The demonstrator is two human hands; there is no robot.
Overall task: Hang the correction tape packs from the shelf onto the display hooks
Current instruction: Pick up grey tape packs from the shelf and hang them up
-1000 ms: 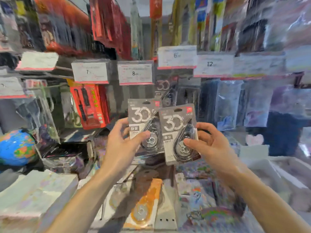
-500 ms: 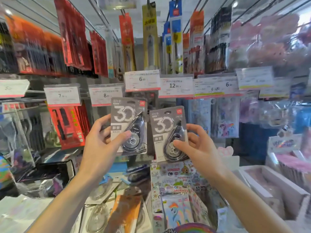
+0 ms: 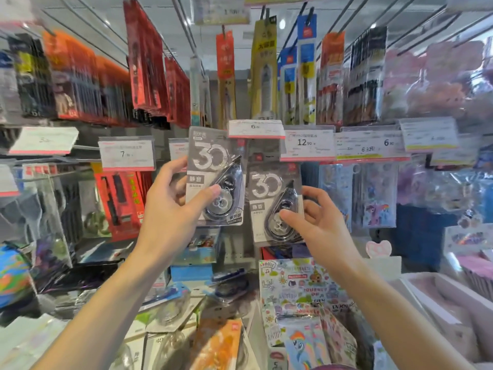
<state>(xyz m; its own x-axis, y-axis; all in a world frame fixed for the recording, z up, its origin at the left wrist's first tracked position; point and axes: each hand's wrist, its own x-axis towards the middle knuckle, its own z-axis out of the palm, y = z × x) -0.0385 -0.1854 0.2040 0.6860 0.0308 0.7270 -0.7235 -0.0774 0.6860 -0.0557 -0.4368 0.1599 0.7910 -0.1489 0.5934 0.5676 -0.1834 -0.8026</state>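
Both packs sit higher against the display than a moment ago, the left one raised further so its top now reaches the row of price tags. The left hand pinches the left correction tape pack, thumb on the blister front and fingers behind, its upper edge beside the price tag marked 6. The right hand pinches the right correction tape pack lower down, just beside the first. More packs lie on the shelf below.
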